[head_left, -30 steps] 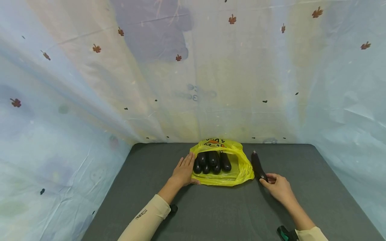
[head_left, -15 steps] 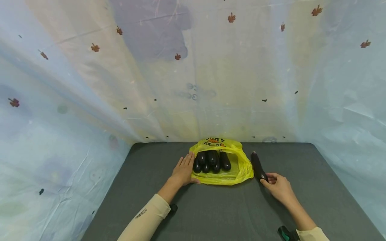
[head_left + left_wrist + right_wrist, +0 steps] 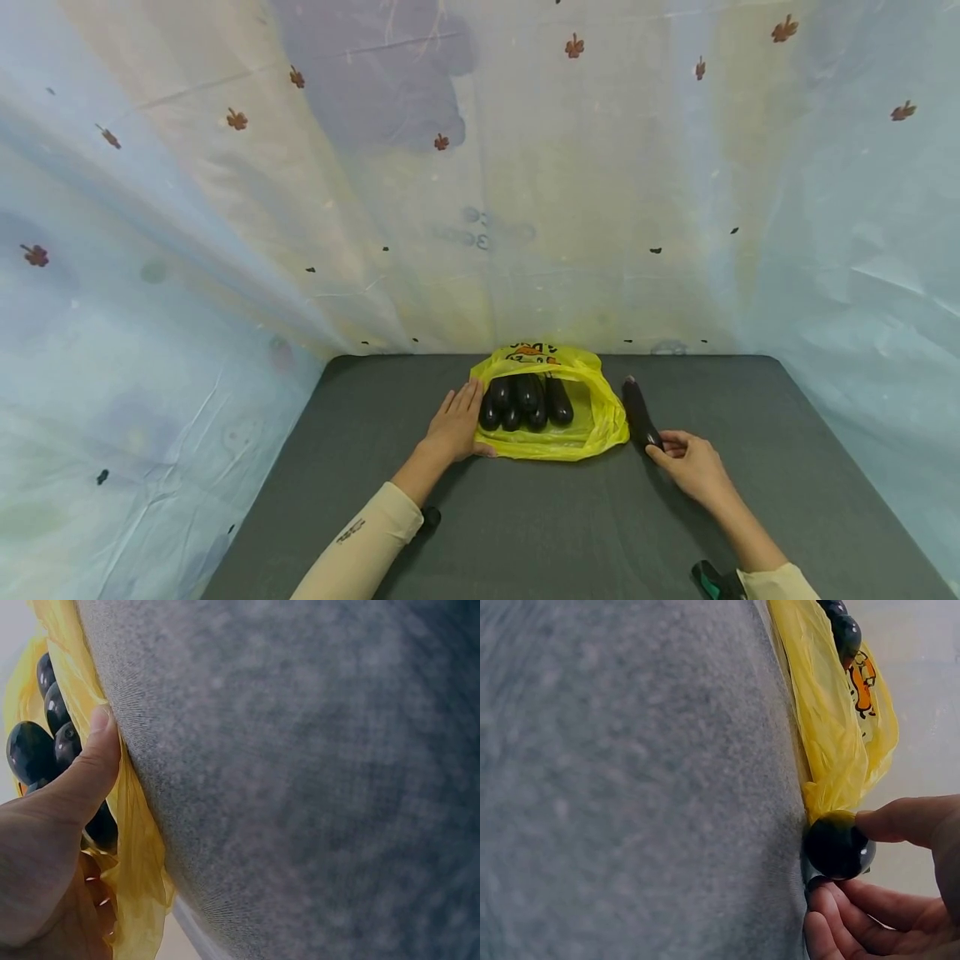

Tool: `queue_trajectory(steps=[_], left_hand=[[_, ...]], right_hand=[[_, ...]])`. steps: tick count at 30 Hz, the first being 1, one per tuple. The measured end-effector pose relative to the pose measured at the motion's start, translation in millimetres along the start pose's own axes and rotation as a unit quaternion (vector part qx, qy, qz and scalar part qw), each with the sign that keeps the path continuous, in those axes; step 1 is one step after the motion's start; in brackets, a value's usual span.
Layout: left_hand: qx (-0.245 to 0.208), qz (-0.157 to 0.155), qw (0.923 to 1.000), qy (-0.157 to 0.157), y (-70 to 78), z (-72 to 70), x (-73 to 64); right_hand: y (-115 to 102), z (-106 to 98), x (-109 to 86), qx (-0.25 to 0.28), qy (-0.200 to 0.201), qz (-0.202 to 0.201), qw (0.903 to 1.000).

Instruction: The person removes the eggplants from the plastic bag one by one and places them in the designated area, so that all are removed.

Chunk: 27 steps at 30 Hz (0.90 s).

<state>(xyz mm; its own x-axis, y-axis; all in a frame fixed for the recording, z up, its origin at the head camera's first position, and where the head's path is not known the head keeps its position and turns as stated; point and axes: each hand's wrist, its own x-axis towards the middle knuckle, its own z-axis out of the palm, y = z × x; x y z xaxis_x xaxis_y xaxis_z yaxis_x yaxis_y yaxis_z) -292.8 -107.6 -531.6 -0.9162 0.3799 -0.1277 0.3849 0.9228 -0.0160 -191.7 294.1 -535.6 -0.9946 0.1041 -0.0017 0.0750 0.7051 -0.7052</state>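
Note:
A yellow plastic bag (image 3: 607, 425) lies on its side with its mouth toward me, and several glossy dark eggplants (image 3: 559, 402) are piled inside it. My left hand (image 3: 455, 425) rests along the bag's left side, fingers straight. In the left wrist view its thumb (image 3: 94, 761) lies against the bag's front edge. To the right of the bag, another eggplant (image 3: 639, 412) lies on the table, its stem end pointing away. My right hand (image 3: 693, 468) pinches this eggplant's near, rounded end between thumb and fingers. The right wrist view shows that end (image 3: 838, 846) close beside the bag.
The dark grey table (image 3: 540, 533) ends at a rounded back edge just behind the bag. A pale plastic curtain (image 3: 585, 208) with leaf prints hangs behind it and along the left and right sides.

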Motion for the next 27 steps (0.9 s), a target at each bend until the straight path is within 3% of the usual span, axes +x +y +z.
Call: queue_trajectory(steps=[7,27], left_hand=[[-0.011,0.003,0.9999,0.0,-0.3,0.5,-0.4],[-0.011,0.001,0.9999,0.005,-0.3,-0.5,-1.1]], right_hand=[[1.3,-2.2,1.2,-0.017,0.001,0.0,0.9999],[-25.7,-5.2,-7.4,-0.027,0.068,-0.077,0.9943]])
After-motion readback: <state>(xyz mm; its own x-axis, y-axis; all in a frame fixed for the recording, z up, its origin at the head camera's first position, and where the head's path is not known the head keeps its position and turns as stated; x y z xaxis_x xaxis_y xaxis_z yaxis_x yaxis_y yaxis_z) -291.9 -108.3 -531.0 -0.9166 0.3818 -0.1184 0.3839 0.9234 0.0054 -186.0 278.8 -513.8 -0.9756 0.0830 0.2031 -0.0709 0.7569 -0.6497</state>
